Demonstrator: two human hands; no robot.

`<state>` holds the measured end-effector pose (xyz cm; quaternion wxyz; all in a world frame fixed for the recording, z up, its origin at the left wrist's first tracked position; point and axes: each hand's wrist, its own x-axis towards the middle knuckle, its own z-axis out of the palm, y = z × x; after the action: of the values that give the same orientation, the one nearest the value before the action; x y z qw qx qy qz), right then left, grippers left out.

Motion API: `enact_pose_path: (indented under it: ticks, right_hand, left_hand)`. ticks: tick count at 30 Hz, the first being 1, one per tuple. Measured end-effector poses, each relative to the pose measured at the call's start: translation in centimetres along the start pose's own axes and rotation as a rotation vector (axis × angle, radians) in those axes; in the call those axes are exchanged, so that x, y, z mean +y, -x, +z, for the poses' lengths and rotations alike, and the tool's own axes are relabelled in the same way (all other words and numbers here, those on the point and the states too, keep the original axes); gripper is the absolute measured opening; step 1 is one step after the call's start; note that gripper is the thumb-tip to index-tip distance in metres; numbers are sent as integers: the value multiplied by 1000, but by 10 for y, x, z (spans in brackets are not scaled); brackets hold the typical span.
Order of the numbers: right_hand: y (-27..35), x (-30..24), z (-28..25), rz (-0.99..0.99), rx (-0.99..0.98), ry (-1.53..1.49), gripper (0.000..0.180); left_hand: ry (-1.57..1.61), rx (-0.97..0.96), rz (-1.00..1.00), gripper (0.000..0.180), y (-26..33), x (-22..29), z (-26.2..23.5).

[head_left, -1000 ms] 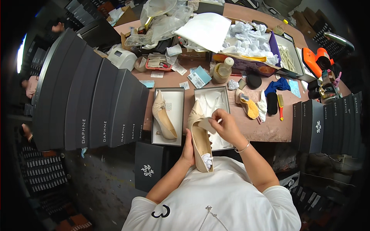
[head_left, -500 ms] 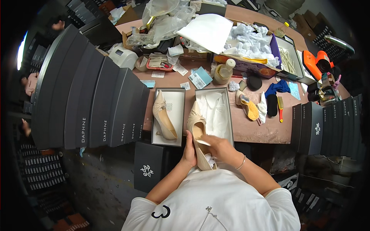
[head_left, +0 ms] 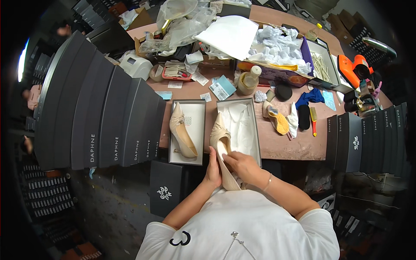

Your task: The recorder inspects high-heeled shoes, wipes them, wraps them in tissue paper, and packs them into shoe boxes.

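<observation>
A beige pointed-toe high-heeled shoe (head_left: 219, 132) is tilted toward me, toe pointing away, over the edge of the right shoebox. My left hand (head_left: 212, 170) wraps its left side, thumb up. My right hand (head_left: 245, 167) is closed, its fingertips dipping into the shoe's opening at a thin white piece (head_left: 222, 150) that looks like an insole; the palm hides part of it. The matching beige shoe (head_left: 183, 135) lies on its side in the left open shoebox (head_left: 198, 113). White tissue paper (head_left: 240, 125) lines the right shoebox (head_left: 255, 130).
Stacked dark shoeboxes (head_left: 112, 117) rise at the left, with more shoeboxes (head_left: 353, 141) at the right. Beyond the open boxes are a pump bottle (head_left: 249, 81), blue-white cards (head_left: 222, 87) and a carton of crumpled paper (head_left: 277, 77). A yellow-and-red brush (head_left: 313, 122) lies beside cloths.
My right hand has moved slightly left and its fingers have gone into the shoe. The white piece now lies inside the opening. My left hand keeps its grip.
</observation>
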<state>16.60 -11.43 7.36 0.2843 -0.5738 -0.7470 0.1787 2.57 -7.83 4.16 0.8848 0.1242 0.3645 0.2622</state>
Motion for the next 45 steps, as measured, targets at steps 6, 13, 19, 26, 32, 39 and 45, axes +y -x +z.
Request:
enact_pose_path:
  ticks: [6, 13, 19, 26, 32, 39, 45]
  right_hand:
    - [-45, 38, 8, 260, -21, -262, 37]
    - [-84, 184, 48, 509, -126, 395, 46]
    - [-75, 118, 9, 177, 192, 70, 27]
    - [-37, 22, 5, 157, -2, -121, 23]
    - [-55, 36, 28, 88, 154, 269, 55]
    - [-16, 1, -49, 84, -397, -400, 52]
    - [-5, -24, -50, 180, -679, -339, 26]
  left_hand:
    - [79, 19, 7, 75, -7, -7, -12]
    - [58, 10, -7, 81, 6, 10, -6]
    - [187, 133, -17, 88, 6, 11, -10]
    - [111, 62, -12, 78, -5, 3, 3]
    - [8, 46, -28, 60, -2, -19, 13]
    - [89, 28, -114, 63, 2, 5, -10]
    - [-50, 65, -24, 61, 0, -6, -15]
